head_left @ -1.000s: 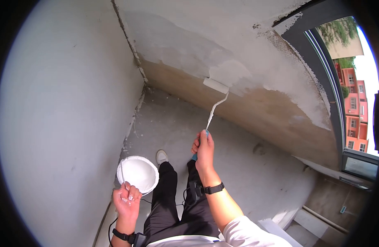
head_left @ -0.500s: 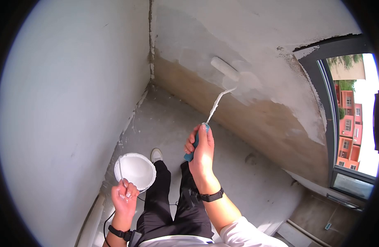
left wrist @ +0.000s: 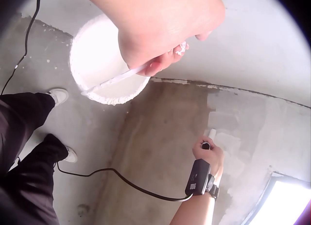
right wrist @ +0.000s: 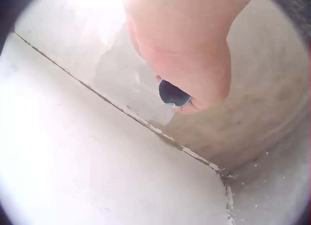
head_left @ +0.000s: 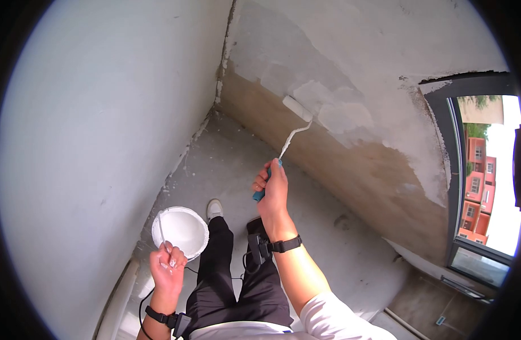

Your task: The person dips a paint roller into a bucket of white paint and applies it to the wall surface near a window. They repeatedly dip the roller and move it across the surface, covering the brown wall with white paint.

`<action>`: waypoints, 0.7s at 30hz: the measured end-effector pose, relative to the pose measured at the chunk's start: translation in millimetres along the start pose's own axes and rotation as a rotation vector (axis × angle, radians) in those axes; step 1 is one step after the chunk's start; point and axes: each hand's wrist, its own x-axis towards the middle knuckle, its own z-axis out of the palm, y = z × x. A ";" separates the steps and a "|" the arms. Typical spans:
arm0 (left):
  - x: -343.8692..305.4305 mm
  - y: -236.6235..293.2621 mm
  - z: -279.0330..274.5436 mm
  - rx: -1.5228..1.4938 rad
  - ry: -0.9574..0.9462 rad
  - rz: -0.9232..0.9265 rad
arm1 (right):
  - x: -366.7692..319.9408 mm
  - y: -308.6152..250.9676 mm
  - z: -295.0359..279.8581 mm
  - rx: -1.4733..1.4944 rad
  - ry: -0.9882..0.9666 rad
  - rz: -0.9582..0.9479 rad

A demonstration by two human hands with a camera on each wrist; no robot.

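My right hand (head_left: 274, 198) grips the blue handle of a paint roller (head_left: 298, 108), thumb along the grip. Its white sleeve lies against the wall (head_left: 351, 164), where wet pale patches border bare brown plaster. The right wrist view shows the dark butt end of the handle (right wrist: 173, 93) below my curled fingers; the sleeve is hidden there. With my left hand (head_left: 168, 269), I hold the bucket (head_left: 207, 232) by its thin bail handle (left wrist: 109, 82). White paint coats the bucket's inside and rim, and white smears mark the left fingers.
A smooth pale wall (head_left: 101, 141) rises at the left, meeting the painted wall at a rough corner. To the right is a dark-framed window (head_left: 447, 153). A black cable (left wrist: 126, 183) runs from the right wrist device past my legs. Paint specks dot the grey floor (head_left: 328, 243).
The roller went up the wall, then came back down and leftward, and a fresh pale patch now shows beside the earlier one. The head view has turned; the left hand keeps holding the bucket.
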 end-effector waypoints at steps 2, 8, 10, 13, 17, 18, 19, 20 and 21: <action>0.1 -0.4 0.5 0.003 0.004 0.008 | -7.0 -10.6 -1.0 0.023 -0.009 0.003; -0.4 2.2 4.6 -0.006 -0.029 0.003 | -60.6 -45.8 1.8 0.008 -0.008 -0.048; 0.3 2.3 7.7 -0.023 -0.023 0.000 | -80.6 -55.7 3.2 0.041 -0.020 -0.146; 0.7 1.6 6.4 -0.042 -0.019 -0.003 | -96.8 -64.3 -0.2 0.056 -0.012 -0.196; 1.6 1.9 5.3 -0.039 -0.034 -0.008 | -98.5 -63.4 -6.0 0.003 0.019 -0.253; 1.0 1.9 5.1 -0.037 -0.033 -0.012 | -94.3 -59.4 -9.6 0.004 0.024 -0.253; 1.0 2.1 5.6 -0.034 -0.028 -0.017 | -85.2 -52.7 -14.8 -0.015 0.038 -0.240; 1.4 2.3 5.5 -0.031 -0.023 -0.021 | -75.5 -46.5 -20.5 -0.034 0.050 -0.228; 5.2 0.1 6.9 -0.026 -0.024 -0.024 | -62.8 -43.1 -28.0 -0.016 0.050 -0.176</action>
